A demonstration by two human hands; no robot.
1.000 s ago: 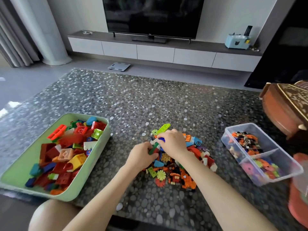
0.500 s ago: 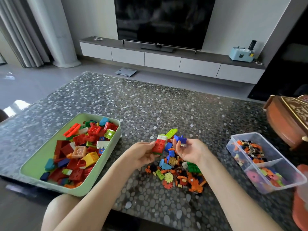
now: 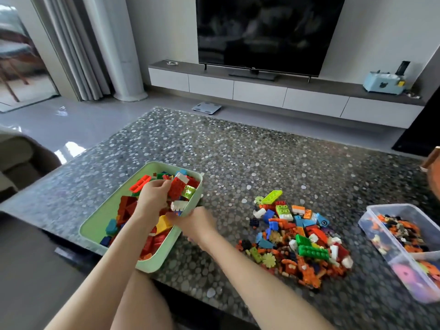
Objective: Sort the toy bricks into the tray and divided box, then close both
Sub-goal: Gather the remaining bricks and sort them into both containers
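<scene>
Red brick [image 3: 177, 188] in left hand [image 3: 152, 198], above green tray [image 3: 95, 225]

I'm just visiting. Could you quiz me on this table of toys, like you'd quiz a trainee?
1. True or false: the pale green plastic tray lies to the person's left of the loose pile of small mixed toy bricks.
2. What does the left hand hold over the tray? A. a red studded brick B. a yellow flower piece C. nothing
3. Fill in: the clear plastic divided box has no ___ on it.
Key: 1 true; 2 A; 3 lid.
</scene>
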